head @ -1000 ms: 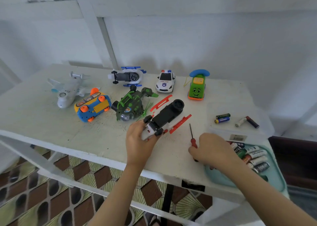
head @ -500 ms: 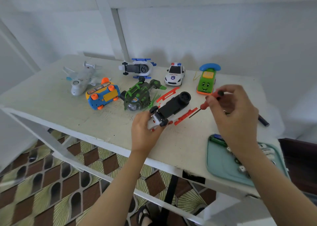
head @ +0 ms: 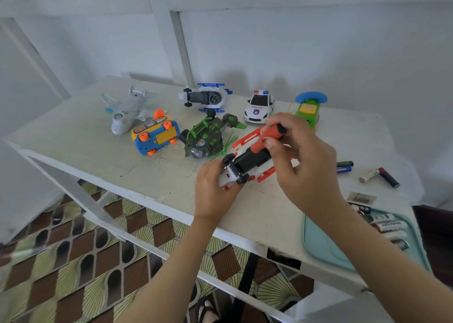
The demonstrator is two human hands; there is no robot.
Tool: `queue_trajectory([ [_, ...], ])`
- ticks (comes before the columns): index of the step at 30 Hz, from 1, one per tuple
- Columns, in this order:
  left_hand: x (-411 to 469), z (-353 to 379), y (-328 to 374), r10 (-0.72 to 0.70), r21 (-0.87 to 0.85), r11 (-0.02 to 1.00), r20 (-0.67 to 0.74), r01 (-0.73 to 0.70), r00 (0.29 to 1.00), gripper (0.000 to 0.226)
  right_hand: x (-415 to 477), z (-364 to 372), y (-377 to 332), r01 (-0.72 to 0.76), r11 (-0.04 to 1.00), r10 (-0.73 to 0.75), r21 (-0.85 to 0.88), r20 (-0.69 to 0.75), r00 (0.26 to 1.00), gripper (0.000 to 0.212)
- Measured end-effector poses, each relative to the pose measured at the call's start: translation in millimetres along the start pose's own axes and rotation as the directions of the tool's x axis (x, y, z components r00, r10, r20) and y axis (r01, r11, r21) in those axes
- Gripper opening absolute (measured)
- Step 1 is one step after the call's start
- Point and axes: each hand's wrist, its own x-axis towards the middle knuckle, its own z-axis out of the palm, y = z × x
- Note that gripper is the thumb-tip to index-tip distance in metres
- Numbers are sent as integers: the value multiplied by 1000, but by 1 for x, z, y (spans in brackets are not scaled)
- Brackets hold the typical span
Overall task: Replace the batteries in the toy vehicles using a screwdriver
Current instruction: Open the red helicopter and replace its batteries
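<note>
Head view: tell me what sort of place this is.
Probably a room in a home, used as a makeshift repair spot. A worn white table stands by a plain white wall over patterned floor tiles, and it holds a toy police car and a tray of batteries.

We log two hands, the left hand and the right hand, both bare. The left forearm is bare along its whole visible length, slim at the wrist and broadening toward the frame's lower edge. The right forearm is likewise bare and reads bulkier, being nearer the lens. On the right thumb we see a short thumbnail. Low in the view, between the forearms, we catch a foot in a sandal with dark straps; finer detail there is blurred
</note>
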Motion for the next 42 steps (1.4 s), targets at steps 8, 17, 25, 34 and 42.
queue_trajectory([
  [8,0,2,-3,-19,-3,1000,-9,19,1000,43,4,-1,6,5,999,-4,-42,24,1000,15],
  [17,0,1,-3,6,-31,999,-14,-6,1000,44,5,-2,7,4,1000,-3,-30,39,999,14],
  [25,0,2,-3,33,-61,997,-44,-35,998,40,3,-1,10,22,999,-20,-32,60,998,15],
  [34,0,3,-4,57,-57,997,-55,-60,997,40,6,0,10,61,998,-58,-30,96,994,16],
  [42,-1,4,-6,29,-69,997,-43,-32,999,42,6,0,17,65,995,-58,-74,101,993,18],
])
